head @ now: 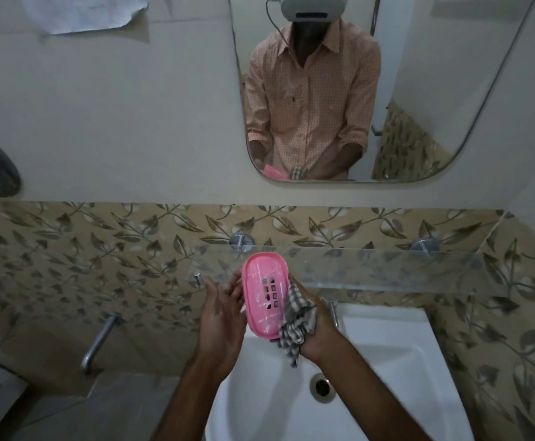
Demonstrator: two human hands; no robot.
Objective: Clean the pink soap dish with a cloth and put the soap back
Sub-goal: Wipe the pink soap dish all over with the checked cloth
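You've got open sink (pixel 387 361) below both hands, shelf (pixel 387 265) edge just behind. Left hand (pixel 224 316) cups the dish (pixel 264 296); right hand (pixel 313 332) presses a bunched cloth (pixel 294 326) to its right rim.

Dim bathroom, cream wall (pixel 100 122), leaf-patterned tiles (pixel 68 249), rounded mirror (pixel 418 90), glass shelf (pixel 387 265), white sink (pixel 387 361), steel tap (pixel 99 342) at left

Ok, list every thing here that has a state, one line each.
pink soap dish: held up over the basin, empty, white streaks inside.
checked cloth: bunched, pressed against the dish's right edge.
left hand: gripping the dish's left side.
right hand: closed on the cloth.
white basin: dry-looking, drain unplugged.
glass shelf: nothing visible on it.
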